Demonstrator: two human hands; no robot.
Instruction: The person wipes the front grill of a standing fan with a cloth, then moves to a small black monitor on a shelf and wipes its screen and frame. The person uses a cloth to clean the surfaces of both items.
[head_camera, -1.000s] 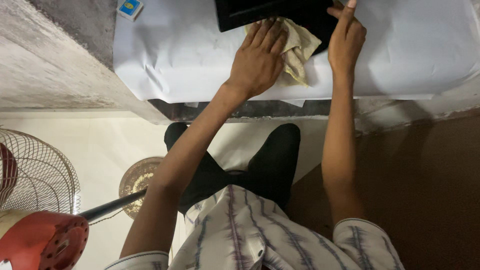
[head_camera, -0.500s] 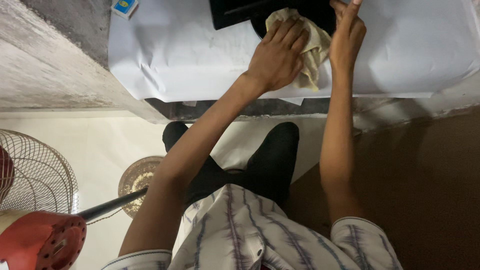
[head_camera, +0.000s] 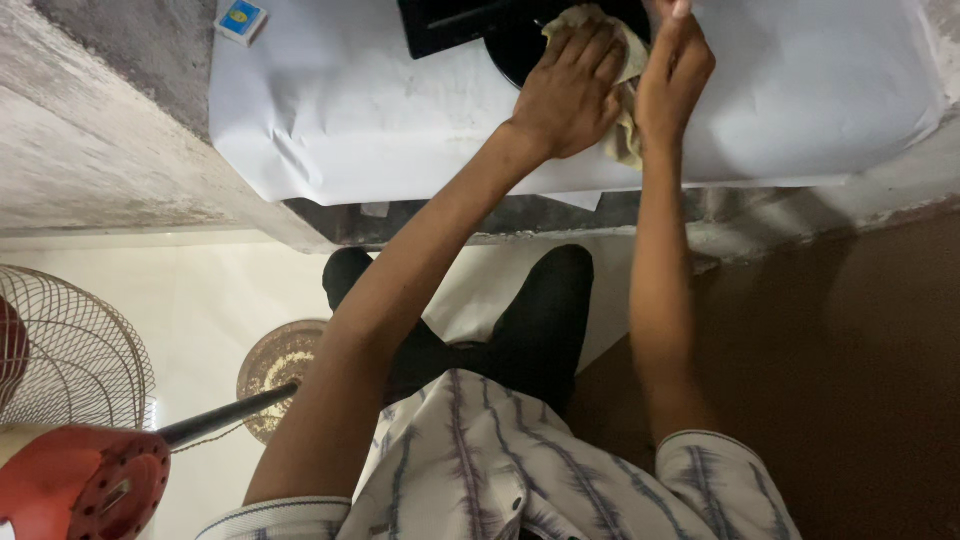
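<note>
Since a second ago the left hand has slid the cloth up and right across the sheet, and the right hand has closed in until the two nearly meet. Nearest: striped shirt, short sleeves, then dark trousers over a pale floor. Lower left, a red fan with its wire guard and dark pole (round base behind it, dusty). Beyond the knees, a ledge covered by a white sheet. On it, left hand lies flat, fingers spread, palm pressing the yellowish cloth down onto the round black base of a black device at the top edge. Right hand rests against the cloth's right side, fingers extended upward, loosely curled; whether it pinches the cloth cannot be told. Far left on the sheet, a small blue-and-white box, well apart from both hands.
</note>
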